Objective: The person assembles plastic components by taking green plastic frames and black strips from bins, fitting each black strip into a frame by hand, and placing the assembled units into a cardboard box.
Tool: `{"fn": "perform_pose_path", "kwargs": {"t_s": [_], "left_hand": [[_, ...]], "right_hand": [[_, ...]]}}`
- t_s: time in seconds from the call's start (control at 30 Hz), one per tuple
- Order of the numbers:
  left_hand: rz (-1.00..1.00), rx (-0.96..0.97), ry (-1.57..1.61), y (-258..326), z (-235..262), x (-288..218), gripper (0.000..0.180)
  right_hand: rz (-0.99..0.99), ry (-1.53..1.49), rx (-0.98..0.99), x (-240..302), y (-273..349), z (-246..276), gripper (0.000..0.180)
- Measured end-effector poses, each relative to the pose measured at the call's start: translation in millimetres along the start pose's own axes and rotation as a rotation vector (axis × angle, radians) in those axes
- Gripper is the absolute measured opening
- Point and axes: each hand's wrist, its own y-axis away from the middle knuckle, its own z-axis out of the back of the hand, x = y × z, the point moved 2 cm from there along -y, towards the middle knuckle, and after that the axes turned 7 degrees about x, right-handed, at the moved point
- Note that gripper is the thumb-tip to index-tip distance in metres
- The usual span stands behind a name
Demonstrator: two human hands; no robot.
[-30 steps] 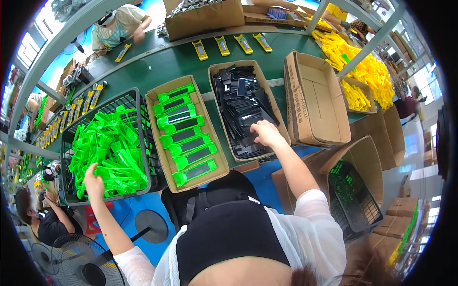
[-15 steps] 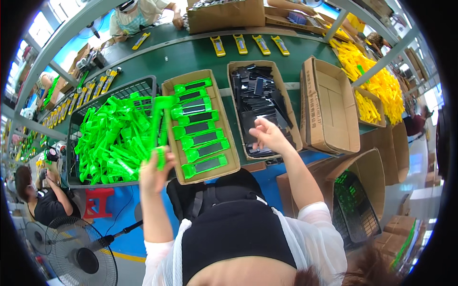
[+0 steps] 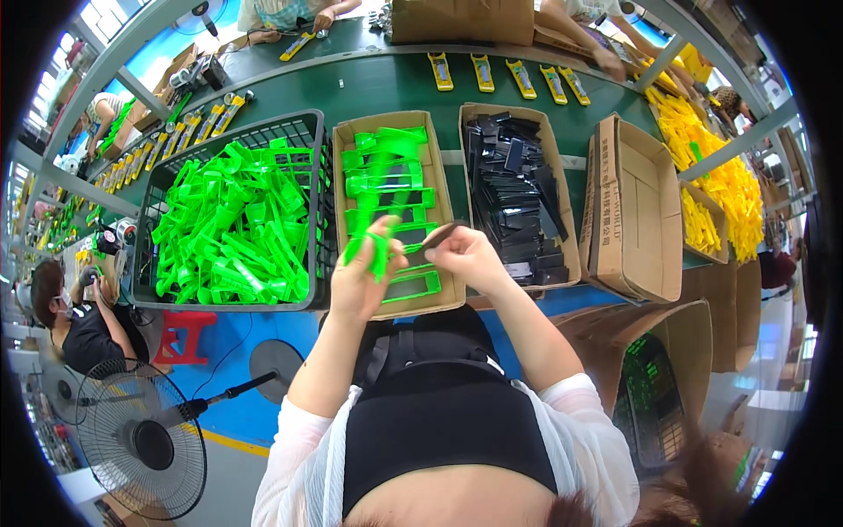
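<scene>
My left hand (image 3: 358,285) is closed around a long green plastic piece (image 3: 378,198), smeared by motion, that points away from me. Between the fingertips of my right hand (image 3: 472,261) is a thin dark rectangular strip (image 3: 441,235), close beside the green piece. Both hands are above the near end of a shallow cardboard box (image 3: 453,283). In that box several green pieces with dark strips in them lie in a column, partly hidden by my left hand. To its right, loose dark strips (image 3: 527,189) fill a second cardboard box.
A black crate (image 3: 233,306) heaped with green pieces (image 3: 233,224) stands at left. An emptied-looking carton (image 3: 639,211) and a yellow heap (image 3: 716,193) are at right. Yellow units (image 3: 483,74) line the green bench. Co-workers sit across and at left; a fan (image 3: 151,443) stands lower left.
My right hand has moved left from the box of dark strips and now holds a strip. My left hand has brought the green piece rightward, over the middle box. The view has shifted slightly.
</scene>
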Motion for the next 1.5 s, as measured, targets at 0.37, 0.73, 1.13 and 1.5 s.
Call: {"fn": "perform_pose_path", "kwargs": {"t_s": [0.37, 0.73, 1.13, 1.5], "left_hand": [[0.101, -0.105, -0.440, 21.4, 11.0, 21.1, 0.024], [0.375, -0.078, -0.659, 33.5, 49.3, -20.8, 0.018], [0.484, -0.143, -0.596, 40.2, 48.8, -18.9, 0.011], [0.451, -0.162, -0.605, 37.5, 53.7, -18.2, 0.010]], "right_hand": [[-0.066, -0.449, 0.016, -29.8, 5.4, -17.2, 0.008], [-0.267, 0.061, 0.161, 16.5, 29.8, -0.2, 0.022], [-0.331, 0.399, 0.078, -9.7, 21.1, -19.5, 0.027], [0.076, 1.442, -0.334, 3.9, 7.5, -19.6, 0.053]]}}
